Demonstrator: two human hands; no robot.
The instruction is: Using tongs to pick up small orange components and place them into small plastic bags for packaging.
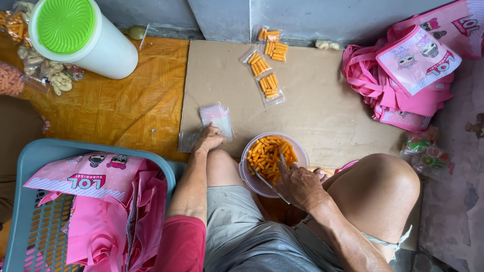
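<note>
My left hand (209, 138) rests its fingertips on a small stack of empty clear plastic bags (217, 117) lying on a sheet of brown cardboard (322, 100). My right hand (297, 184) grips metal tongs (267, 179) whose tips sit in a clear plastic bowl (250, 176) filled with orange stick snacks (269, 151). The bowl stands on the floor between my bent knees. Several filled small bags of the same snacks (267, 65) lie in a row at the far edge of the cardboard.
A white cylinder container with a green lid (80, 35) stands at the far left, next to bagged snacks (48, 73). A blue-grey basket (25, 201) holds pink printed bags (96, 176). More pink bags (403, 75) are piled at the right, with candy packs (426, 151) below them.
</note>
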